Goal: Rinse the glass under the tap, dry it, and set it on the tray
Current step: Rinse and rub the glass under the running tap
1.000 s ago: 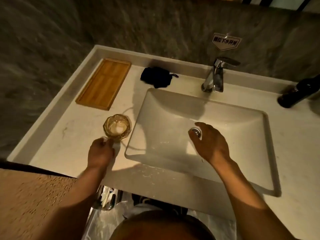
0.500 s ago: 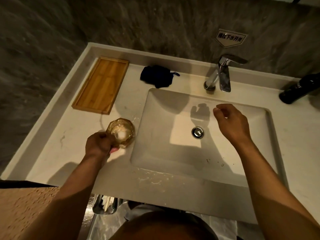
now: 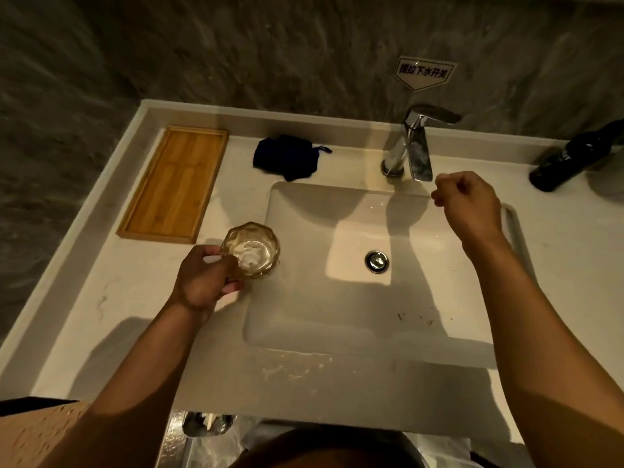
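My left hand (image 3: 202, 282) grips a faceted amber glass (image 3: 251, 249), upright, at the left rim of the white sink (image 3: 337, 315). My right hand (image 3: 467, 206) hovers over the sink's back right corner, fingers curled with nothing in them, just right of the chrome tap (image 3: 413, 146). No water runs from the tap. A wooden tray (image 3: 175, 184) lies bare on the counter at the back left. A dark blue cloth (image 3: 287, 157) sits crumpled behind the sink between tray and tap.
A dark bottle (image 3: 574, 160) lies at the counter's back right. The drain plug (image 3: 376, 261) sits mid-sink. A white sign (image 3: 423, 74) is stuck to the stone wall above the tap. The counter (image 3: 101, 298) has a raised edge on the left.
My left hand closed around the glass and lifted it toward the sink rim. My right hand rose from the drain toward the tap, its fingers curling in.
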